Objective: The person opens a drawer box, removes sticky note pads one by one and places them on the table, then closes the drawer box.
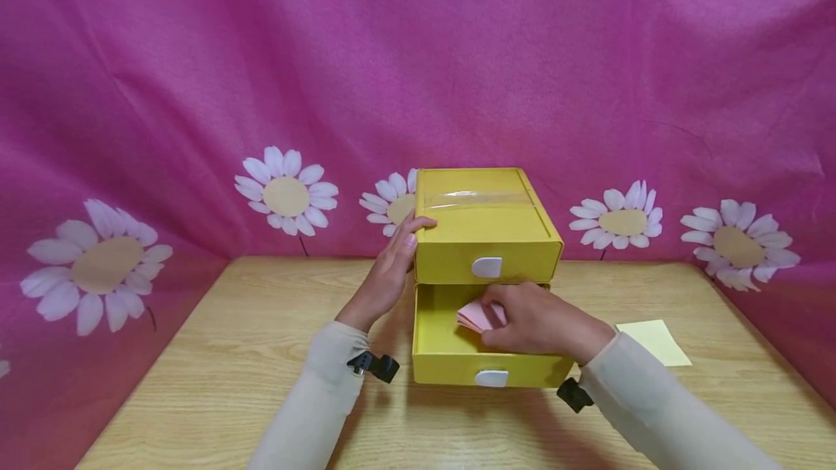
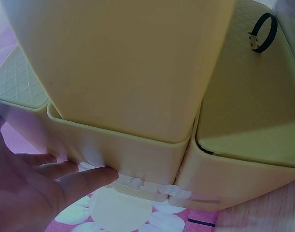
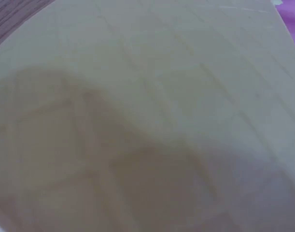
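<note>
Right grip (image 1: 534, 316) inside lower drawer (image 1: 444, 370), fingers and thumb closed on pink paper (image 1: 475, 315); paper lies directly at the fingertips, to their left, over the drawer floor; whether it touches the floor cannot be told; right hand is the nearer, left well apart from it.

Paper's free, layered edge points left, away from the palm; visible part runs roughly left to right; true long axis uncertain, fingers covering the rest.

Drawer front on the person's side of the right grip; upper drawer (image 1: 444, 264) above and beyond it; left grip (image 1: 390, 270) to its left, fingers spread apart, touching the upper drawer's left side, grasping nothing.
</note>
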`<state>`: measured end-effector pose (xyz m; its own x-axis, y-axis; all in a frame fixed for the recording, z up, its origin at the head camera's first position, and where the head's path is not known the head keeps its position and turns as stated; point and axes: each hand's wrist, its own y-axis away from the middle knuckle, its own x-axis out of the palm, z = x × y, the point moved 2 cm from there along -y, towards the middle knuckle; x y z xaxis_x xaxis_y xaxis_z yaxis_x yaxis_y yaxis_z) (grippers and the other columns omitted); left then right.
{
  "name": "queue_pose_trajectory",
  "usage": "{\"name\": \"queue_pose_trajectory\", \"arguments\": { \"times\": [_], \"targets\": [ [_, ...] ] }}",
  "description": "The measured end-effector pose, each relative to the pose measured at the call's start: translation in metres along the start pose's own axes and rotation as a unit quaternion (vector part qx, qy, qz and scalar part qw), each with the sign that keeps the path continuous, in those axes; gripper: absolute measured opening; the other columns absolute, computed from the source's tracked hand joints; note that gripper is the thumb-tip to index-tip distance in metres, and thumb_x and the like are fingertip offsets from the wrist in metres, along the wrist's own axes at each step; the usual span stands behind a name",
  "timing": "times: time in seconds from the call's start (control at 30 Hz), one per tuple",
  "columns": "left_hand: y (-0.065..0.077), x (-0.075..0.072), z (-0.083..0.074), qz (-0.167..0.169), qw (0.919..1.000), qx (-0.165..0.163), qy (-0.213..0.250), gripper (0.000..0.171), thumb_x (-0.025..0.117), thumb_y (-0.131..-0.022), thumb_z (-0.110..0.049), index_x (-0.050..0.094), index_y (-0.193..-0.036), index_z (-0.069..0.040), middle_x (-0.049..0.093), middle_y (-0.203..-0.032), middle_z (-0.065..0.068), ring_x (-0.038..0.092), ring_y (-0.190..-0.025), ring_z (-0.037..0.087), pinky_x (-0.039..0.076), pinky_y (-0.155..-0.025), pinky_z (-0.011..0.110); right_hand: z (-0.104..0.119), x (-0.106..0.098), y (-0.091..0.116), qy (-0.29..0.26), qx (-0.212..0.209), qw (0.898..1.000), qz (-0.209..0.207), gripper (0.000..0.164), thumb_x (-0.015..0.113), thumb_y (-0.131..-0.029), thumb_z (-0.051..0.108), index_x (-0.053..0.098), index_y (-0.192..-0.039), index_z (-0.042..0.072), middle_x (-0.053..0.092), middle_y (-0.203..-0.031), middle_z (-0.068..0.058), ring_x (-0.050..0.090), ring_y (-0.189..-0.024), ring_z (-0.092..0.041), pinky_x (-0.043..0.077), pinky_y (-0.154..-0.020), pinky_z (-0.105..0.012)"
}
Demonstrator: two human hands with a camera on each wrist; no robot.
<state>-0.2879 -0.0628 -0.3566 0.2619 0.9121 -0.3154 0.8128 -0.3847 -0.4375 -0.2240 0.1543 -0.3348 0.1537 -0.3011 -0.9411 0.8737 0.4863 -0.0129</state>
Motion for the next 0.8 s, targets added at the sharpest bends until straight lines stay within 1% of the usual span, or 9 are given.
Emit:
{"name": "queue_pose_trajectory", "arguments": {
  "times": [0.17,0.43,0.63,0.8],
  "targets": [
    [0.001,0.0,0.0,-0.001,1.0,-0.001,-0.002,0.041,0.024,-0.103,-0.05,0.041,-0.138,-0.037,0.008,-0.159,-0.009,0.021,-0.142,0.024,0.035,-0.102,0.059,0.0,-0.002,0.002,-0.001,-0.014,1.0,-0.009,0.022,0.07,-0.076,0.029,0.061,-0.092,0.016,0.053,-0.071,0.005,0.049,-0.068,-0.012,0.04,-0.061,-0.028],
    [0.0,0.0,0.0,0.002,1.0,0.001,0.004,0.04,0.025,-0.103,-0.049,0.041,-0.138,-0.036,0.007,-0.16,-0.01,0.018,-0.143,0.025,0.032,-0.101,0.065,0.0,-0.005,0.004,-0.001,-0.027,1.0,-0.013,0.032,0.071,-0.075,0.032,0.065,-0.102,0.016,0.053,-0.071,0.006,0.048,-0.065,-0.011,0.039,-0.057,-0.026],
    [0.0,0.0,0.0,0.0,1.0,0.002,-0.002,0.041,0.025,-0.103,-0.05,0.041,-0.138,-0.037,0.007,-0.16,-0.01,0.018,-0.143,0.025,0.033,-0.1,0.066,0.003,-0.008,0.007,0.0,-0.033,0.999,-0.025,0.033,0.069,-0.074,0.032,0.067,-0.104,0.017,0.055,-0.071,0.007,0.049,-0.064,-0.009,0.039,-0.056,-0.025],
    [0.0,0.0,0.0,-0.002,1.0,0.001,-0.01,0.041,0.024,-0.103,-0.05,0.041,-0.138,-0.037,0.007,-0.16,-0.01,0.018,-0.143,0.026,0.034,-0.1,0.064,0.005,-0.011,0.009,0.003,-0.027,0.999,-0.028,0.035,0.069,-0.073,0.031,0.067,-0.105,0.018,0.055,-0.071,0.008,0.049,-0.064,-0.009,0.039,-0.056,-0.025]
  ]
}}
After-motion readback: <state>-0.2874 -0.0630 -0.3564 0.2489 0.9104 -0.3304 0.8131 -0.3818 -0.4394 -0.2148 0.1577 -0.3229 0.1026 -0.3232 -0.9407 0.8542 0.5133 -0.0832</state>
